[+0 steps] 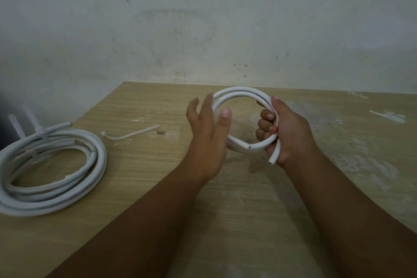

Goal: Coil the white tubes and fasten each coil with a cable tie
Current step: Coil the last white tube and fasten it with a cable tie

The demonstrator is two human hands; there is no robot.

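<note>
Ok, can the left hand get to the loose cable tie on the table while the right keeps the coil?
Probably yes. The left hand is open, and the loose cable tie lies on bare table with nothing between; the right hand grips the small coil.

big coil (49, 169) lying at tabletop (248, 210) left edge | cable tie (129, 134) lying right of it | small coil (246, 119) sitting between hands near back edge

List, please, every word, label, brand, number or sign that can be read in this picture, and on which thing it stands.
None can be read.
Small coil, gripped by the right hand: a tiny dark mark near one cut end, too small to read.
Large coil on the table: no print visible.
Loose cable tie: blank.
Left hand: open beside the small coil, holds nothing.
</note>
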